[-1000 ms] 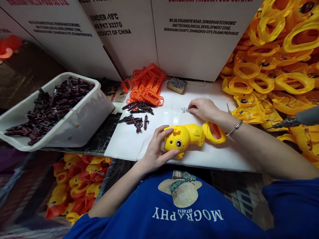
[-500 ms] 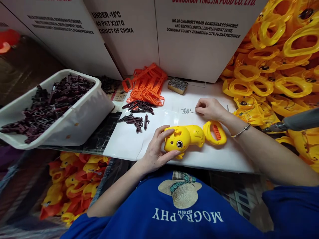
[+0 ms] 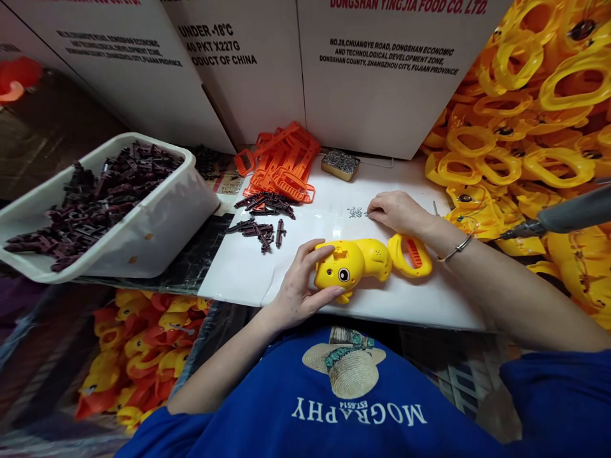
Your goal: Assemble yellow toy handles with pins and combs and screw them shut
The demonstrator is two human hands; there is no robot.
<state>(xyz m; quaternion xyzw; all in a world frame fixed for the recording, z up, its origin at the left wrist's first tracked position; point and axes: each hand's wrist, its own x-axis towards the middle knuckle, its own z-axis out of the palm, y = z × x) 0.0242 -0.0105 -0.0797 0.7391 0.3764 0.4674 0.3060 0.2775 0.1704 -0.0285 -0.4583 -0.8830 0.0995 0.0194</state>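
Note:
My left hand (image 3: 301,283) is wrapped round the head end of a yellow toy animal (image 3: 356,264) lying on the white board, its printed eye facing up. A slot and small holes show in the plastic. The toy's looped handle (image 3: 409,256), with an orange ribbed insert, points right. Beyond the toy, my right hand (image 3: 397,211) has its fingertips pinched together at the right edge of a small pile of screws (image 3: 356,212). Whatever lies between those fingertips is too small to make out.
Dark plastic parts (image 3: 267,205) and orange frames (image 3: 284,165) lie left of the screws. Behind stands a tin of screws (image 3: 340,164). A white tub (image 3: 176,235) of dark parts stands left. Yellow shells (image 3: 496,140) are heaped right, near a power screwdriver (image 3: 563,216).
My right hand has moved slightly left, bringing its fingertips to the edge of the screw pile. My left hand keeps its hold on the toy.

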